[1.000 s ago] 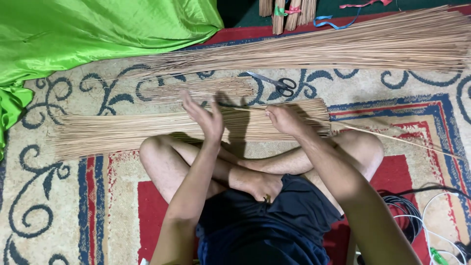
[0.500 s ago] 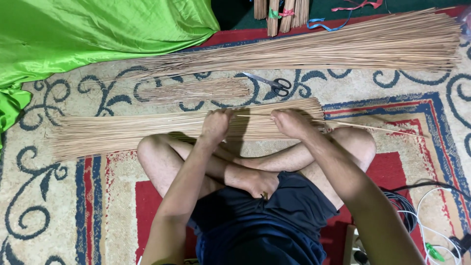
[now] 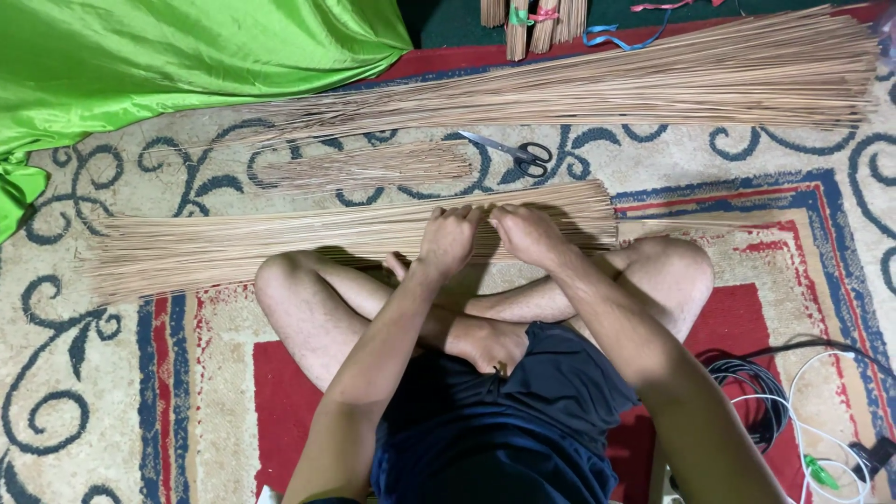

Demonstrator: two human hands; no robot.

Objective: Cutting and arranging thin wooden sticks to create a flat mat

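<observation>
Gathering thin sticks: in the head view my left hand [image 3: 448, 241] and right hand [image 3: 527, 233], each grip curled narrow on the near stick bundle [image 3: 280, 245] across the carpet [image 3: 56, 373] before my knees; squaring ends evenly looks wise.

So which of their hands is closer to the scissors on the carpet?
The right hand. The scissors lie just beyond it, almost straight ahead. The left hand rests beside it on the same bundle of thin sticks, a little farther off to the left.
</observation>
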